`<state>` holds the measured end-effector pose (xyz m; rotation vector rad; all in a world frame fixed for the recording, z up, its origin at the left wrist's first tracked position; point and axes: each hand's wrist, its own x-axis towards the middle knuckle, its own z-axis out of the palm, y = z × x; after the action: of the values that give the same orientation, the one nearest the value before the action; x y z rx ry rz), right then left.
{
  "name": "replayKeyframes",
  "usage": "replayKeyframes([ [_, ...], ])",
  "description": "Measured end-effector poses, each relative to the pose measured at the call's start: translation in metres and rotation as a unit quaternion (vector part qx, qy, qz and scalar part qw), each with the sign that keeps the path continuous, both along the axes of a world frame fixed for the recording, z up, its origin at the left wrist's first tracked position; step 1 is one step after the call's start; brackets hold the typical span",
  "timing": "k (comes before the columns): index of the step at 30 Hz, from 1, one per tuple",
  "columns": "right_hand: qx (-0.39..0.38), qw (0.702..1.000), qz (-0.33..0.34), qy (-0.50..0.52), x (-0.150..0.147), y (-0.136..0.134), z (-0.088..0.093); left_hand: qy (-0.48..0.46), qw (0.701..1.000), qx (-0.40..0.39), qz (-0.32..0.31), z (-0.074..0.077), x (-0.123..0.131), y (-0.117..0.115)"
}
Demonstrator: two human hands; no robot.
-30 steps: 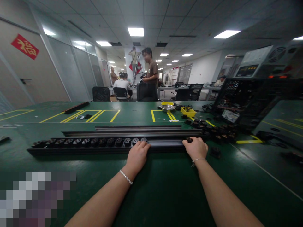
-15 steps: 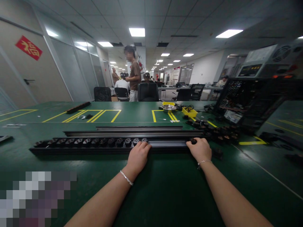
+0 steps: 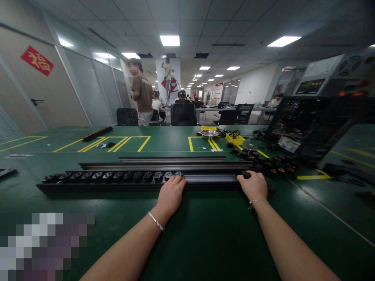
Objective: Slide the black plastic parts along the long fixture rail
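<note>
A long black channel rail [image 3: 211, 179] lies across the green table in front of me. Its left part carries a row of several black socket-like modules [image 3: 137, 176]; the stretch between my hands shows bare rail. My left hand [image 3: 172, 192] is closed on the rail's near edge, beside the rightmost module in the row. At the rail's right end, my right hand [image 3: 254, 185] is closed around a small dark part [image 3: 247, 175], mostly hidden by the fingers. Whether that part sits in the rail I cannot tell.
Two more black rails [image 3: 164, 165] lie just behind. Loose black modules [image 3: 278, 166] are heaped at the right, near an open computer case [image 3: 288, 128]. Farther back are a metal bowl [image 3: 209, 134] and a yellow bin [image 3: 235, 139]. People work beyond the table.
My right hand has shifted a little to the right along the rail with the small dark part. My left hand has stayed put. A person in the background has moved left.
</note>
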<state>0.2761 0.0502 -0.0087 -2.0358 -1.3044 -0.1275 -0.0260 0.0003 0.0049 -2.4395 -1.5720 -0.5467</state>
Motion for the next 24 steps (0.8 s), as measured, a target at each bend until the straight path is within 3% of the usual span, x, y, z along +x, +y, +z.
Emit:
replayKeyframes([
  [14,0.042,0.999,0.002,-0.016,0.001,0.001,-0.005,0.004,1.0,-0.004,0.006,0.0,0.001,0.0],
  [24,0.029,0.999,-0.025,0.004,0.01,0.002,-0.004,0.005,1.0,0.003,0.005,0.001,0.001,0.0],
])
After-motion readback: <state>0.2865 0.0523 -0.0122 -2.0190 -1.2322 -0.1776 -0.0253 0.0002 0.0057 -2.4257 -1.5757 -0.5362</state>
